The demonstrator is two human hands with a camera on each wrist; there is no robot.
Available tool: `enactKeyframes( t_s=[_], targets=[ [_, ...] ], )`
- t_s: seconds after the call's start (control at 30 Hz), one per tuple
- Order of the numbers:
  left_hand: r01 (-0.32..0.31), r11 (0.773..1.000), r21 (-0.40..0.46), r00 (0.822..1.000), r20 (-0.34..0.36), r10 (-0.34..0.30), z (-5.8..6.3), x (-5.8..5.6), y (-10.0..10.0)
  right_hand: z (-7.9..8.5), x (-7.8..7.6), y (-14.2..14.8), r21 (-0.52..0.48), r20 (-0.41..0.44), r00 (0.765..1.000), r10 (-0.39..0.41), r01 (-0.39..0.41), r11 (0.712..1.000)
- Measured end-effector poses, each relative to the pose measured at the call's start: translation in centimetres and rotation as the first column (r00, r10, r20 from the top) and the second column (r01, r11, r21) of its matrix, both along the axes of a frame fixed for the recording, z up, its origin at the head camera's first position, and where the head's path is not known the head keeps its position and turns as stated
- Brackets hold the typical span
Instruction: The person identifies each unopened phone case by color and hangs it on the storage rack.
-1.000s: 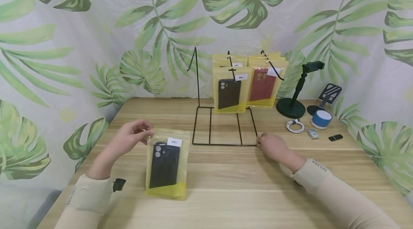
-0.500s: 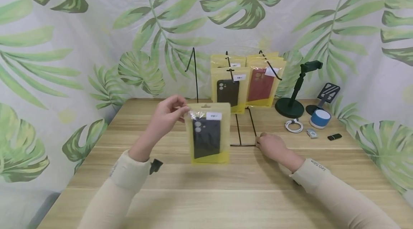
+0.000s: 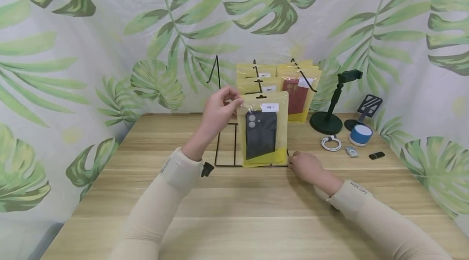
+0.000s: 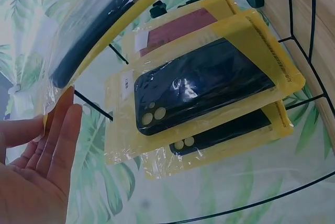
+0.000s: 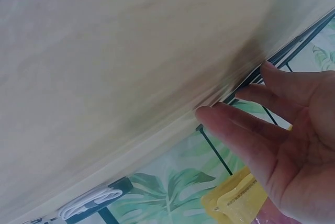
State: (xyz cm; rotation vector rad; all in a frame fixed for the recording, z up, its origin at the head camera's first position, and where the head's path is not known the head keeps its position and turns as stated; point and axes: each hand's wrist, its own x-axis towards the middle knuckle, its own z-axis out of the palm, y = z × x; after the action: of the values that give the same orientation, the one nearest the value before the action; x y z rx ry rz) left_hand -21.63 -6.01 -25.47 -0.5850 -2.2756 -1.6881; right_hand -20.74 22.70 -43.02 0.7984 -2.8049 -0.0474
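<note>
My left hand [image 3: 219,112] pinches the top left corner of a yellow zip bag with a dark phone case [image 3: 261,134] in it, a white label near its top. This bag hangs upright in front of the middle hook [image 3: 257,73], its punched hole just below the hook's tip. In the left wrist view the held bag is at the top, between thumb and fingers of the left hand [image 4: 44,153], beside bags hanging on the rack, dark case [image 4: 204,85] in front. My right hand [image 3: 307,167] grips the front right corner of the black wire rack [image 3: 225,166].
Bags with a red phone case [image 3: 294,96] hang on the right hook. The left hook [image 3: 212,69] is bare. At right stand a green phone stand [image 3: 331,109], a black folding stand [image 3: 366,107] and a blue-white round speaker [image 3: 360,134], near a coiled white cable [image 3: 331,144].
My left hand has lifted the bagged dark phone case off the table area at left and carried it right and up to the middle hook. The right hand stays at the rack's corner.
</note>
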Motion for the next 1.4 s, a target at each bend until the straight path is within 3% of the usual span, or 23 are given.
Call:
enactKeyframes(
  t_s=[0.3,0.57,0.77,1.07,1.4],
  targets=[
    [-0.123,0.984,-0.131,0.99,-0.081,0.113,-0.1,-1.9,0.8,0.2,0.1,0.0,0.021,0.046,0.998,-0.033,0.032,0.999],
    [-0.168,0.954,-0.247,0.986,-0.036,0.165,0.5,-4.9,1.6,0.4,0.3,-0.2,0.015,0.046,0.998,-0.037,0.036,0.999],
    [-0.226,0.92,-0.321,0.974,-0.063,0.217,0.9,-6.5,1.8,0.4,0.7,-0.3,0.013,0.041,0.999,-0.023,0.023,1.0],
    [-0.293,0.878,-0.378,0.955,-0.07,0.289,1.1,-8.2,1.8,0.4,0.8,-0.2,0.018,0.031,0.999,-0.027,0.026,0.999],
    [-0.343,0.824,-0.451,0.939,-0.144,0.312,1.4,-9.3,2.3,-0.3,0.5,0.0,0.012,0.028,0.999,-0.028,0.028,1.0]
  ],
)
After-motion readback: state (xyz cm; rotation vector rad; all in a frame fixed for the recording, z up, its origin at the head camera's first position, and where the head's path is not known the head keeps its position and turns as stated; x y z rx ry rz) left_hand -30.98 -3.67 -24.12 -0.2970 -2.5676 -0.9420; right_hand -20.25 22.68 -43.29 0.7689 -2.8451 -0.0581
